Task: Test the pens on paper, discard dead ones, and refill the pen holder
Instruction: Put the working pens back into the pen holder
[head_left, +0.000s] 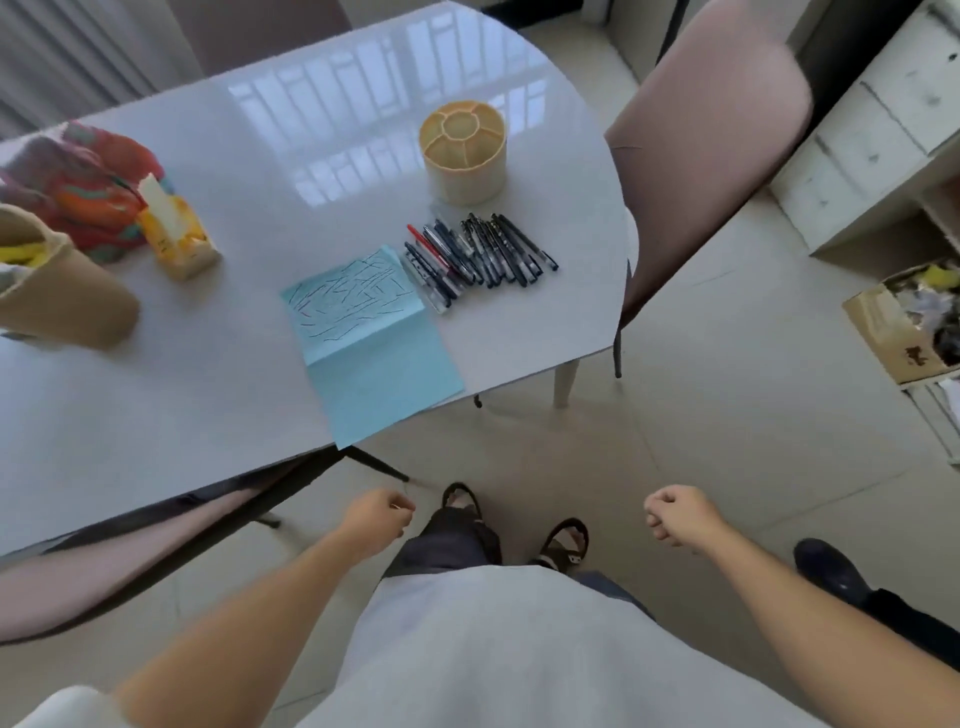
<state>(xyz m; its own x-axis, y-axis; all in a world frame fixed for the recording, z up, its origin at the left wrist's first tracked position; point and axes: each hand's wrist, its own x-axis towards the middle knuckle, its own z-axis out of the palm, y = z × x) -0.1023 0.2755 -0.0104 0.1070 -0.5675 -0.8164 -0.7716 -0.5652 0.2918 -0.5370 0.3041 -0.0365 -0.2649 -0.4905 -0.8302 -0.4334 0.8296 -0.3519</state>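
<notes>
A row of several pens (480, 254), mostly black with one red, lies on the white table (208, 218) near its right edge. To their left lies a folded light-blue paper (363, 332) whose upper half is covered with scribbled lines; its lower corner overhangs the table's front edge. Behind the pens stands a beige round pen holder (464, 150) with divided compartments, and nothing shows inside it. My left hand (382, 514) and my right hand (675, 514) hang over the floor below the table edge, well short of the pens. Both have curled fingers and hold nothing that I can make out.
A pink chair (706, 156) stands at the table's right end. An orange tissue pack (176, 234), a colourful cloth (78, 182) and a brown paper bag (57, 296) occupy the table's left. A cardboard box (904, 327) and another person's dark shoe (831, 569) are on the right.
</notes>
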